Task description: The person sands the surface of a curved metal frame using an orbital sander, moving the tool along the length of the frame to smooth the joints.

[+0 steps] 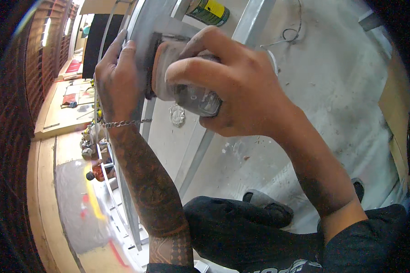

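My right hand is wrapped around a palm sander with a pale body and a dark, dusty grip. The sander is tilted on its side, and its dark pad presses against a grey metal frame. Motion blurs the sander's pad edge. My left hand, with a chain bracelet at the wrist, grips the frame's edge just left of the sander. Its index finger and thumb point up along the edge, while its other fingers are mostly hidden.
Grey frame bars run diagonally below the sander. A green and yellow can stands beyond them. A thin cord lies on the pale floor covering. A crumpled white scrap lies below. Another person is far left.
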`<action>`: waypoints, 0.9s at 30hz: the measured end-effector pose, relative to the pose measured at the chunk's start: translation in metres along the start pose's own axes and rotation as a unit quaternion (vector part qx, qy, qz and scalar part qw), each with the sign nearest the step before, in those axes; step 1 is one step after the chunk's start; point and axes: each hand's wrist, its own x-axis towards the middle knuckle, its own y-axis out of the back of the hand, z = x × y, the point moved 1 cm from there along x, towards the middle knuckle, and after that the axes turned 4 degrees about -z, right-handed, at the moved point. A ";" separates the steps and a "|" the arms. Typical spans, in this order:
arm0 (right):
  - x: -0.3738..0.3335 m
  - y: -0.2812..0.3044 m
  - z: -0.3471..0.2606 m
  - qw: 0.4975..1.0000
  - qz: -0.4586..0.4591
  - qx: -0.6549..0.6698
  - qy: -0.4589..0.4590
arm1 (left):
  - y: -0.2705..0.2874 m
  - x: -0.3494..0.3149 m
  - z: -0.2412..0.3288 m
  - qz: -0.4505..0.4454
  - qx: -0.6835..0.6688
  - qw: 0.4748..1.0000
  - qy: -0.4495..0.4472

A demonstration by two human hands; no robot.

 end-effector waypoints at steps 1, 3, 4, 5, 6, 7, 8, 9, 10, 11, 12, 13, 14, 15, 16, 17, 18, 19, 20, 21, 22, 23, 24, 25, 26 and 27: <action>0.000 -0.001 0.000 1.000 0.000 0.001 0.001 | 0.000 0.001 -0.001 0.000 -0.024 1.000 0.007; 0.000 0.000 0.000 1.000 -0.003 0.004 0.006 | 0.000 0.003 -0.004 0.021 0.009 1.000 -0.014; 0.000 -0.001 -0.001 1.000 -0.003 0.002 0.007 | 0.000 0.004 -0.004 0.041 0.040 0.998 -0.035; -0.002 -0.002 -0.001 1.000 -0.003 0.009 0.010 | 0.000 0.003 -0.005 0.041 0.039 0.998 -0.037; -0.003 -0.003 -0.001 1.000 -0.005 0.017 0.012 | 0.000 -0.001 0.001 0.042 0.045 0.998 -0.034; -0.003 -0.003 0.000 1.000 -0.005 0.017 0.012 | -0.001 -0.004 0.004 0.042 0.052 0.997 -0.031; -0.002 -0.003 0.001 1.000 0.003 0.015 0.002 | -0.002 -0.002 0.000 0.042 0.052 0.997 -0.031; 0.000 -0.001 0.002 1.000 0.011 0.015 -0.006 | -0.001 0.001 -0.001 0.040 0.041 0.997 -0.042; 0.003 0.001 0.003 1.000 0.010 0.016 -0.005 | 0.000 0.002 -0.003 0.038 0.030 0.997 -0.052; 0.006 0.004 0.005 1.000 0.026 0.013 -0.005 | 0.000 0.001 -0.005 0.040 0.032 0.997 -0.051; 0.006 0.006 0.006 0.999 0.040 0.008 -0.006 | -0.002 0.000 -0.002 0.039 0.022 0.998 -0.038; 0.006 0.006 0.007 0.999 0.039 0.007 -0.006 | -0.004 -0.001 0.000 0.039 0.012 0.999 -0.024; 0.005 0.007 0.007 0.999 0.035 0.007 -0.007 | -0.005 -0.001 -0.001 0.039 0.011 0.999 -0.024; 0.005 0.007 0.007 0.999 0.032 0.008 -0.008 | -0.004 -0.001 -0.001 0.041 0.023 0.999 -0.027; 0.006 0.007 0.006 0.999 0.033 0.008 -0.007 | -0.003 0.000 0.000 0.043 0.036 0.998 -0.030; 0.007 0.006 0.004 1.000 0.020 0.011 0.002 | -0.002 -0.001 0.000 0.043 0.036 0.998 -0.030; 0.007 0.005 0.004 1.000 0.007 0.016 0.012 | -0.001 -0.002 0.001 0.042 0.046 0.997 -0.037; 0.008 0.006 0.004 1.000 0.007 0.016 0.012 | 0.000 -0.003 0.002 0.041 0.057 0.997 -0.044; 0.010 0.007 0.005 1.000 0.010 0.004 0.014 | 0.000 -0.002 0.000 0.041 0.058 0.997 -0.044; 0.013 0.010 0.004 1.000 0.012 -0.008 0.018 | 0.001 0.000 -0.001 0.040 0.047 0.997 -0.037; 0.017 0.017 0.003 1.000 0.011 -0.006 0.018 | 0.001 0.000 -0.002 0.038 0.037 0.998 -0.029; 0.022 0.027 0.001 0.999 -0.038 0.026 -0.007 | 0.001 0.000 -0.003 0.039 0.038 0.998 -0.027; 0.025 0.033 0.000 0.994 -0.087 0.055 -0.032 | -0.002 0.000 0.000 0.031 0.021 0.999 -0.012; 0.023 0.029 0.002 0.994 -0.087 0.054 -0.031 | -0.003 0.000 0.002 0.024 0.003 1.000 0.003; 0.019 0.022 0.005 0.999 -0.035 0.033 -0.021 | -0.003 0.000 0.001 0.025 0.003 1.000 0.003; 0.018 0.016 0.006 1.000 0.020 0.012 -0.012 | -0.002 0.001 0.000 0.030 0.021 0.999 0.003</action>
